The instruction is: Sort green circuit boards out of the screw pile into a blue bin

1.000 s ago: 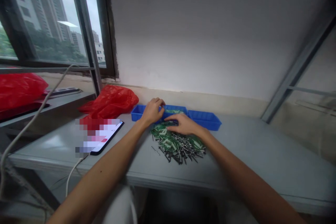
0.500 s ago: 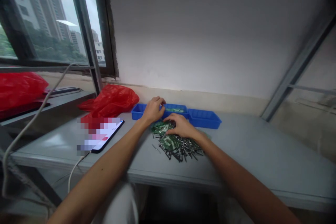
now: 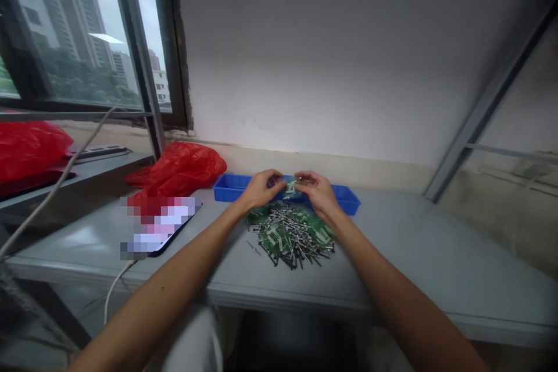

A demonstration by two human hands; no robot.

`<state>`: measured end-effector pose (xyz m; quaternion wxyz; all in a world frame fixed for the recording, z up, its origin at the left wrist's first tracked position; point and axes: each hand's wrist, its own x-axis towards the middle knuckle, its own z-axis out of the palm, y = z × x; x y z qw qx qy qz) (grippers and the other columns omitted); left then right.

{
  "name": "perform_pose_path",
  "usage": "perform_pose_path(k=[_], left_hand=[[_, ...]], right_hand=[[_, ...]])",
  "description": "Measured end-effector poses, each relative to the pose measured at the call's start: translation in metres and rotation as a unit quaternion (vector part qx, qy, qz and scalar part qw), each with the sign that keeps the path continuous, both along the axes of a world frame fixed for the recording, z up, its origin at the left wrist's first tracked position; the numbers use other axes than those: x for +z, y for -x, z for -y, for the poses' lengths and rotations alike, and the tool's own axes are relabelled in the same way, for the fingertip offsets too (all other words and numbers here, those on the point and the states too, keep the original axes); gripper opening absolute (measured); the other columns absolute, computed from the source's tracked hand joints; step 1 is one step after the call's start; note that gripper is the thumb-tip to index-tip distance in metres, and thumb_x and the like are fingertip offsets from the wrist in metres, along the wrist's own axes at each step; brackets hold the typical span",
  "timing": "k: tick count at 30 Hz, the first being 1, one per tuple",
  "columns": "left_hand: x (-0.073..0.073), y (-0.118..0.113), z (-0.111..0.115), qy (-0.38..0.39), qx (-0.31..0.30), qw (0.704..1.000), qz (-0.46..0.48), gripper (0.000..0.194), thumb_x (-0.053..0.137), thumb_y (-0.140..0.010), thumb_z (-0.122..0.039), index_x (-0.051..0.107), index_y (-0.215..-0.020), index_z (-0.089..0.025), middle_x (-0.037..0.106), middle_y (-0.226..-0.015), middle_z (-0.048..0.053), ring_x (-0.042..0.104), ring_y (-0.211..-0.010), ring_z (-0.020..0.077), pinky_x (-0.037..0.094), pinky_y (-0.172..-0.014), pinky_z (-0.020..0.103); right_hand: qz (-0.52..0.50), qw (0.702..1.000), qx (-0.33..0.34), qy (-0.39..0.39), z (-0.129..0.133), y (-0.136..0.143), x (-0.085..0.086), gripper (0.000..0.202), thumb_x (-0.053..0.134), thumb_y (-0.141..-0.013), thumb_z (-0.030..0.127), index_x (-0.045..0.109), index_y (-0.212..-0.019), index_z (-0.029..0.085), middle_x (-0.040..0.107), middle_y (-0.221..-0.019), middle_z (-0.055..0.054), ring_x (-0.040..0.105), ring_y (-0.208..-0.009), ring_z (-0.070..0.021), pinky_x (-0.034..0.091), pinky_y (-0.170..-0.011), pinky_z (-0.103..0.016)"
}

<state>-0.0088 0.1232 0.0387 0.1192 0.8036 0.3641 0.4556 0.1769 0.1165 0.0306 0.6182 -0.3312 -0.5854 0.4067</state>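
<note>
Above the pile, both hands pinch a small greenish clear packet [image 3: 290, 187] with white pieces showing in it. My left hand [image 3: 263, 187] is closed on its left side, thumb and fingers together. From the right, my right hand [image 3: 319, 190] grips the other side. Under my hands spreads a heap of metal screws [image 3: 299, 235], mixed with more green packets [image 3: 272, 237]. Behind my hands stands a row of blue trays: the left tray [image 3: 229, 188] and right tray [image 3: 350, 201] show partly, and the middle one is mostly hidden.
A grey table [image 3: 414, 261] carries everything. On the left lie a phone [image 3: 174, 232], partly blurred out, with a white cable [image 3: 114, 288], and a crumpled red plastic bag [image 3: 183, 168]. Metal posts [image 3: 453, 157] and a wall bound the back.
My right hand has risen from the pile, and the packet is now between both hands. My left hand has moved slightly right and down, away from the trays.
</note>
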Motion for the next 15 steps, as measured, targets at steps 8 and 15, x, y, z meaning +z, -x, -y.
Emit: perform_pose_path(k=[8,15], left_hand=[[-0.0023,-0.0083,-0.0020,0.132,-0.088,0.974,0.160,0.018,0.068,-0.078,-0.032,0.066,-0.082,-0.014,0.063,-0.071,0.002,0.054,-0.064,0.0130,0.043,-0.063,0.028],[0.0039,-0.0018,-0.0041,0.169,-0.072,0.960,0.213,0.020,0.070,-0.073,-0.032,0.069,-0.080,-0.013,0.061,-0.065,0.000,0.049,-0.059,0.0112,0.038,-0.060,0.026]], right_hand=[[-0.051,0.998,0.012,0.032,0.0016,0.0007,-0.0047,0.044,0.079,-0.054,0.021,0.064,-0.096,0.021,0.065,-0.081,0.001,0.061,-0.071,-0.0143,0.050,-0.069,-0.029],[0.033,0.996,0.039,0.068,0.0075,0.0009,-0.0025,0.036,0.079,-0.061,0.030,0.069,-0.094,0.020,0.069,-0.087,-0.004,0.062,-0.075,-0.0169,0.049,-0.065,-0.029]])
